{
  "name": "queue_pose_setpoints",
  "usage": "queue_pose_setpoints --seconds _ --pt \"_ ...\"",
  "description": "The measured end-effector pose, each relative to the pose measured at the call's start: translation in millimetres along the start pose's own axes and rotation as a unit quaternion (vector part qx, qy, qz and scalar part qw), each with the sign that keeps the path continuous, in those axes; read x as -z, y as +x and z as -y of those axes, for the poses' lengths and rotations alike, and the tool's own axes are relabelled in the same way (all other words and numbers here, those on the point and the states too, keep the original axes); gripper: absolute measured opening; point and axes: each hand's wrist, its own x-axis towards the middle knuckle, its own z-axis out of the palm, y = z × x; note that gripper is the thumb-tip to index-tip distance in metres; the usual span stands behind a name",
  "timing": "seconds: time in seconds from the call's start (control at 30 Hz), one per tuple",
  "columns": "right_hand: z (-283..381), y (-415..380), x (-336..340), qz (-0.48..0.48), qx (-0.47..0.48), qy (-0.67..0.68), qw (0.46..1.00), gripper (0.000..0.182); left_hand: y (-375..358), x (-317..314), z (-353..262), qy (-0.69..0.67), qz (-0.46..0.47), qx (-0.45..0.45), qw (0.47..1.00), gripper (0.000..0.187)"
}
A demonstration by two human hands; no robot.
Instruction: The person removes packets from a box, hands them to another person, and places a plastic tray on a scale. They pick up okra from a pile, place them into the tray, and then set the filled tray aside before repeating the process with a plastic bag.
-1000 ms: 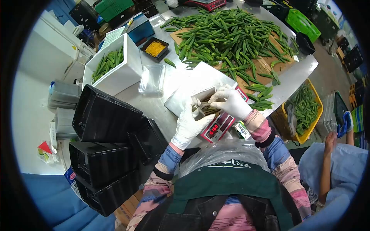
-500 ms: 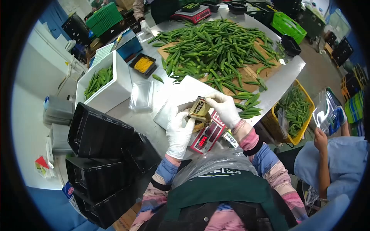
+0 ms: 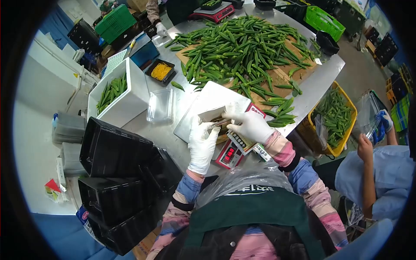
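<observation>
Both my hands wear white gloves and meet over the scale in the middle of the head view. My left hand (image 3: pixel 201 147) is closed on one side of a small gold-and-dark printed box (image 3: pixel 239 139). From the right, my right hand (image 3: pixel 251 126) has its fingers bent at the box; part of it is hidden behind them. The printed face hangs below my right hand, over the scale's red front. The digital scale (image 3: pixel 208 97) has a white platform and a lit red display. A small white-and-green packet (image 3: pixel 261 151) lies beside its front.
A large okra pile (image 3: pixel 247 56) covers the metal table's far side. A white bin of okra (image 3: pixel 141 89), clear trays (image 3: pixel 160 106) and a black tray of yellow bands (image 3: pixel 161 71) stand left. Black crates (image 3: pixel 112 147) stack near left; a yellow basket (image 3: pixel 331 119) and a co-worker (image 3: pixel 372 173) are right.
The box has tipped from printed face up, and its printed face now hangs lower. My right hand has shifted slightly down. The scale's display reading has changed.
</observation>
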Motion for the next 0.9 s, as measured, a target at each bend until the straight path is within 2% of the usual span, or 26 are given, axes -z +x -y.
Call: queue_pose_setpoints --seconds 0.07,0.1,0.17,0.2,0.27,0.3,0.33,0.4,0.43,0.47,0.53,0.57,0.6,0.63,0.67,0.7,0.73,0.77,0.8,0.87,0.9 --pt "-13.7 3.8 -11.6 -0.052 0.045 -0.056 0.996 0.026 0.9 4.9 -5.1 -0.006 0.036 0.027 0.999 0.021" --pt "-13.1 4.8 -9.8 -0.071 0.027 0.021 0.997 0.024 2.2 6.8 -7.8 -0.010 0.054 0.040 0.998 0.022" --pt "-11.8 5.6 -2.5 -0.106 -0.010 0.175 0.979 0.019 -0.2 5.2 -4.1 0.037 0.023 0.053 0.998 0.025" --pt "-8.6 7.1 9.3 -0.089 -0.063 0.231 0.967 0.019 -1.4 3.7 -3.0 0.059 0.009 0.058 0.996 0.027" --pt "-6.2 3.1 31.3 -0.105 -0.148 0.397 0.900 0.022 0.9 7.5 -2.9 0.055 0.046 0.037 0.997 0.032" --pt "-21.6 -0.6 31.7 -0.132 -0.115 0.457 0.872 0.023 3.7 8.1 -3.5 0.052 0.065 0.026 0.996 0.035" --pt "-24.4 -7.6 39.1 -0.127 -0.134 0.500 0.846 0.026 7.4 7.9 -9.0 0.047 0.051 0.002 0.998 0.036" --pt "-54.9 -38.2 43.1 -0.097 -0.127 0.647 0.746 0.028 8.7 9.1 -29.6 0.037 0.035 -0.041 0.998 0.039" --pt "-51.4 -52.3 46.2 -0.111 -0.164 0.628 0.752 0.029 6.0 12.0 -48.5 0.154 -0.001 -0.081 0.985 0.046" --pt "-53.5 -65.7 49.9 -0.101 -0.170 0.619 0.760 0.029 4.4 15.0 -58.3 0.163 -0.023 -0.110 0.980 0.049" --pt "-34.0 -86.0 51.9 -0.116 -0.195 0.490 0.842 0.027 0.8 16.7 -69.4 0.180 -0.066 -0.168 0.967 0.054" --pt "-26.5 -95.7 57.9 -0.047 -0.205 0.405 0.890 0.019 -4.2 15.4 -72.2 0.061 -0.012 -0.174 0.983 0.062" --pt "-22.6 -102.7 47.8 -0.027 -0.207 0.415 0.885 0.018 -13.6 5.5 -90.5 -0.207 0.082 -0.029 0.974 0.075" --pt "-18.4 -108.8 35.9 -0.021 -0.178 0.344 0.922 0.017 -19.7 -0.9 -94.2 -0.328 0.182 0.062 0.925 0.079" --pt "-12.5 -113.9 24.4 -0.016 -0.146 0.270 0.952 0.017 -23.3 -5.7 -97.2 -0.438 0.275 0.150 0.843 0.084" --pt "4.5 -118.1 19.0 -0.042 -0.143 0.215 0.965 0.016 -22.8 -8.8 -104.8 -0.358 0.359 0.186 0.842 0.089" --pt "20.2 -123.5 14.8 -0.069 -0.140 0.159 0.975 0.016 -35.2 -14.1 -108.6 -0.446 0.372 0.331 0.744 0.078" --pt "-3.3 -129.4 -21.9 -0.156 -0.066 0.155 0.973 0.017 -49.2 -21.6 -93.1 -0.420 0.420 0.354 0.722 0.066" --pt "-5.1 -135.3 -27.7 -0.156 -0.090 0.094 0.979 0.018 -63.4 -31.1 -71.4 -0.394 0.467 0.378 0.696 0.055" --pt "-15.7 -143.3 -38.2 -0.164 -0.136 0.142 0.967 0.019 -78.0 -41.8 -52.1 -0.418 0.444 0.428 0.667 0.047" --pt "-20.3 -144.6 -33.4 -0.176 -0.194 0.192 0.946 0.021 -81.3 -43.7 -48.3 -0.429 0.430 0.452 0.654 0.043"
